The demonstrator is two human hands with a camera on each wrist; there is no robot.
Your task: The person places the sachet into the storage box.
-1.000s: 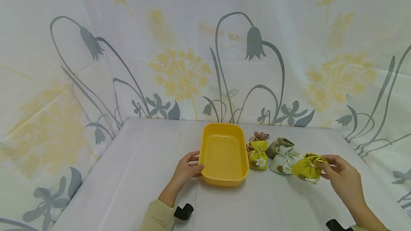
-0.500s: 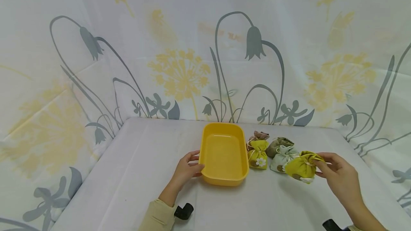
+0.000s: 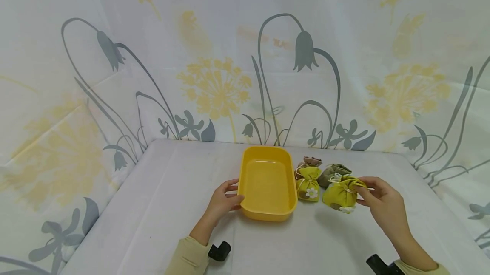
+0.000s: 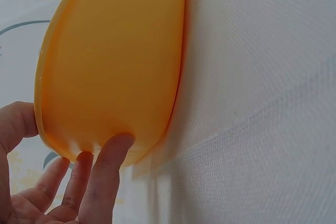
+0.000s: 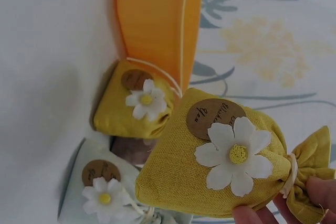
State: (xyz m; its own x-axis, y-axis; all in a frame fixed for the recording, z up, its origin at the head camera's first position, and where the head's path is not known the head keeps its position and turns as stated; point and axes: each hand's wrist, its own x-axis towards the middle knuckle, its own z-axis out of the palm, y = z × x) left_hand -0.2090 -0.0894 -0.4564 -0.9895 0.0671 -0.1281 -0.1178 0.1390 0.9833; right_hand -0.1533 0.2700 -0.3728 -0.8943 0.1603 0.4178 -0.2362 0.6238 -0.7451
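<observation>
My right hand [image 3: 386, 202] pinches the gathered neck of a yellow-green drawstring pouch [image 5: 210, 156]. A white cloth flower and a round brown tag decorate its front. It hangs tilted in front of a pale green pouch [image 5: 100, 187], mostly hiding it in the head view. At the left side of a yellow plastic tub [image 3: 266, 213], my left hand [image 3: 225, 198] has its thumb on the rim and fingers against the outer wall. The tub's visible inside holds nothing.
Right of the tub stand another yellow-green pouch [image 3: 308, 183], a brownish-pink pouch [image 3: 311, 161] behind it, and a dark olive pouch [image 3: 334, 173]. A white cloth covers the table [image 3: 172, 168]. A flower-printed curtain [image 3: 229, 32] hangs behind.
The right hand has carried the pouch leftward, from beside the pale green pouch to in front of it. The left hand and tub have stayed in place.
</observation>
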